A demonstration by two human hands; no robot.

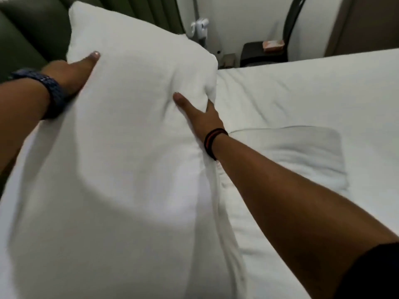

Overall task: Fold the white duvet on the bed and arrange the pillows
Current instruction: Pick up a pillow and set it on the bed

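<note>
A large white pillow (pixel 129 126) fills the left and middle of the view, held up on its long edge. My left hand (pixel 71 72) grips its left edge, thumb lying over the front. My right hand (pixel 198 113) holds its right edge, thumb on the front and fingers tucked behind the creased fabric. A second white pillow (pixel 298 156) lies flat on the bed to the right, under my right forearm. The white bed surface (pixel 313 89) stretches away to the right. I cannot tell the duvet apart from the sheet.
A green padded headboard (pixel 26 35) and green curtain stand behind the pillow at the left. Past the bed's far edge sits a dark bedside table (pixel 254 52) with a small orange box (pixel 273 45), beside a white wall with a white device (pixel 200 29).
</note>
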